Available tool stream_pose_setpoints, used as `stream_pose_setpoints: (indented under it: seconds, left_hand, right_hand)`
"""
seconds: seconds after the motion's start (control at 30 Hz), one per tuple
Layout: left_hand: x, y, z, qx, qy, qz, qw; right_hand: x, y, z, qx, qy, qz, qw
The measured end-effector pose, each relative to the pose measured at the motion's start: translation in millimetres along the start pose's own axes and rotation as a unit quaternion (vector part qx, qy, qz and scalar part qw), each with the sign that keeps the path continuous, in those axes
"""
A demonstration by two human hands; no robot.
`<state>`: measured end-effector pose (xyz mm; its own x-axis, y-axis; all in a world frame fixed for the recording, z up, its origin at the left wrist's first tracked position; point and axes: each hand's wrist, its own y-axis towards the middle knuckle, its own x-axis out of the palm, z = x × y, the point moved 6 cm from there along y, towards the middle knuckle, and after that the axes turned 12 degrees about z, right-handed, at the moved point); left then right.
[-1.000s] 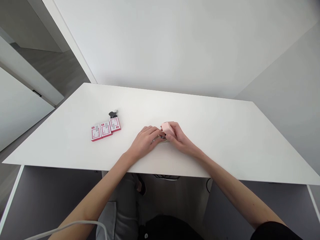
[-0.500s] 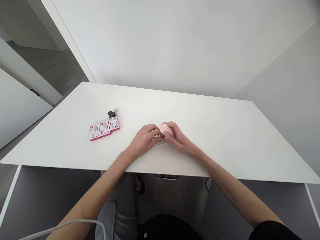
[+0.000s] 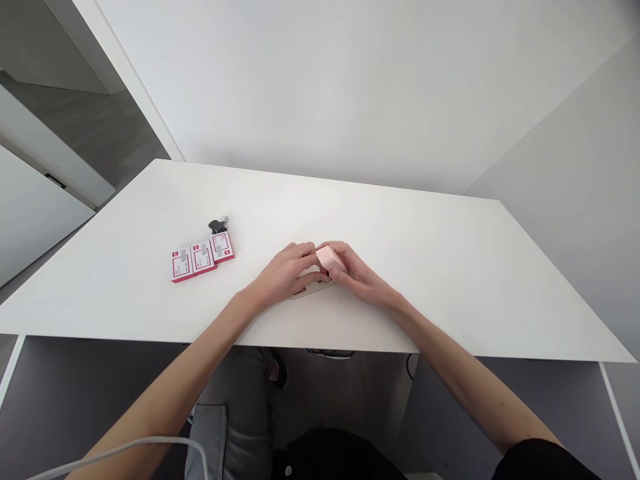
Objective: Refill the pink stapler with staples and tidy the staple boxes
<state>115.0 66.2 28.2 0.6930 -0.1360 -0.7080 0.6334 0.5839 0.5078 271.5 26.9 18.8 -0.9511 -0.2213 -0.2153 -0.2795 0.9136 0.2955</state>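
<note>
My right hand (image 3: 357, 275) is closed around a pink, block-shaped thing that looks like a stapler (image 3: 330, 259), its squared end tilted up between thumb and fingers. Close against it, my left hand (image 3: 290, 272) has its fingers curled in, thumb and fingertips at the dark lower part of the pink stapler. What those fingertips pinch is mostly hidden. Under the left hand, a pale flat strip (image 3: 313, 289) with dark markings lies on the white table, partly covered by the fingers.
To the left, three small red-and-white boxes (image 3: 203, 257) lie side by side. Just behind them is a small black-and-silver thing (image 3: 219, 225), perhaps a staple remover. A wall (image 3: 320, 87) rises behind the table (image 3: 450, 267). A white cable (image 3: 150, 440) crosses my left forearm.
My left hand has shifted slightly left and its fingers have opened out a little, showing more of the pale strip. The right hand keeps the pink stapler. The view has moved slightly.
</note>
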Motion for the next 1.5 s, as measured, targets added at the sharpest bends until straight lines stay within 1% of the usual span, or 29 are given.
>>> stream_pose_setpoints:
  seconds: [0.13,0.3,0.43,0.5,0.57,0.7,0.8,0.9,1.07,1.3,1.4,1.5]
  left_hand:
    - [0.6,0,0,-0.003,-0.019,-0.011,1.0]
    - [-0.4,2,4,0.006,-0.051,-0.002,0.999]
    - [-2.5,3,4,0.021,-0.04,-0.001,0.999]
    - [-6.2,3,3,0.034,-0.025,0.003,0.999]
    - [-10.9,3,3,0.052,-0.004,0.005,0.999]
    - [-18.0,4,6,0.107,0.051,-0.003,0.993]
    - [-19.3,6,11,0.145,0.082,-0.012,0.986]
    - [-18.2,9,17,0.165,0.097,-0.031,0.981]
    - [-17.3,13,23,0.173,0.12,-0.055,0.976]
    - [-18.0,17,25,0.172,0.107,-0.067,0.977]
    - [-17.9,16,24,0.157,0.097,-0.06,0.981]
    - [-20.1,14,23,0.145,0.086,-0.035,0.985]
  right_hand:
    - [1,1,-1,0.005,0.007,-0.003,1.0]
    - [1,1,-5,-0.014,0.022,-0.007,1.0]
    - [2,2,-6,-0.026,0.057,-0.018,0.998]
    - [2,2,-5,-0.029,0.068,-0.019,0.997]
    - [1,2,-2,-0.022,0.058,-0.014,0.998]
    - [-2,1,3,-0.003,0.034,-0.009,0.999]
    - [-2,0,4,-0.004,0.044,-0.013,0.999]
    - [-2,0,4,-0.002,0.048,-0.016,0.999]
    - [-1,0,4,-0.008,0.05,-0.021,0.998]
    - [-1,0,4,-0.006,0.06,-0.032,0.998]
    - [-2,0,6,-0.004,0.054,-0.029,0.998]
    - [-2,0,6,-0.006,0.063,-0.029,0.998]
